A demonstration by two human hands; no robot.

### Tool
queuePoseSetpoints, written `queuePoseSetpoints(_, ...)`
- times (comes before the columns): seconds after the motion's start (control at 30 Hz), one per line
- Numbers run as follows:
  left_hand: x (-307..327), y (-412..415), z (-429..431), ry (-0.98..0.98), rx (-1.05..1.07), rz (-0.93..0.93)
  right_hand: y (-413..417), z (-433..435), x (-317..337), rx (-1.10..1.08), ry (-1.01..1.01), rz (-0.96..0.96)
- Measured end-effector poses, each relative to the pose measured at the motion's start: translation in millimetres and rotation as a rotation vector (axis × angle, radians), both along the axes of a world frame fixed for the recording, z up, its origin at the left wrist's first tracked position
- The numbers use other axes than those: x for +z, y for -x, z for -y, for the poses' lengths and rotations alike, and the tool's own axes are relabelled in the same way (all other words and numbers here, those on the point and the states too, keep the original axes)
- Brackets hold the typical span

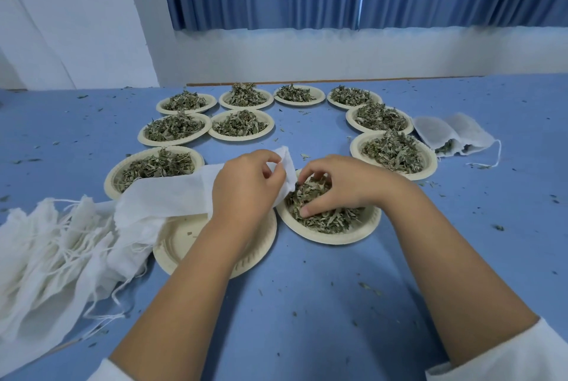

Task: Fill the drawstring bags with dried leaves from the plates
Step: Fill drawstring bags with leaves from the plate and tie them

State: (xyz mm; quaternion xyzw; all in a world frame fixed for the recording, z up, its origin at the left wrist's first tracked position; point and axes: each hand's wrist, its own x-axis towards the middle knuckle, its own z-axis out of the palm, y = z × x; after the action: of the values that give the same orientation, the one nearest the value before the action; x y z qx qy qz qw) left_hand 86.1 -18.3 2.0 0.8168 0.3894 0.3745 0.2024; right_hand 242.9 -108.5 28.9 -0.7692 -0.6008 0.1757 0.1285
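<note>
The gathering of a handful is judged to be in hand; the right hand (338,187) is curled round dried leaves (325,217) on the plate (332,238) midway along the table (307,303), nearer its front edge; the mouth of a drawstring bag (166,196) is pinched by the left hand (246,187) at that plate's left rim; next, the leaves likely must be lifted into a mouth held wider; bare surface lies frontward; full plates (241,138) crowd the far side.

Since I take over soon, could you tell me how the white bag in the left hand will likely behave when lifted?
Probably floppy: the bag drapes limply over the leaf plate beside the left hand gripping it. Likely very light, since the cloth looks thin and gauzy. Its mouth may collapse unless held open.
</note>
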Motion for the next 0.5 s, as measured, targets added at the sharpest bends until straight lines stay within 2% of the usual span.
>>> queuePoseSetpoints(0.17, -5, -2, 0, 0.124, -0.048, 0.048, 4, -7, -7, -0.021, -0.079, 0.034)
queuePoseSetpoints(0.5, -4, 1, -6, 0.141, -0.009, 0.114, -7, -3, 0, -0.087, -0.262, -0.106)
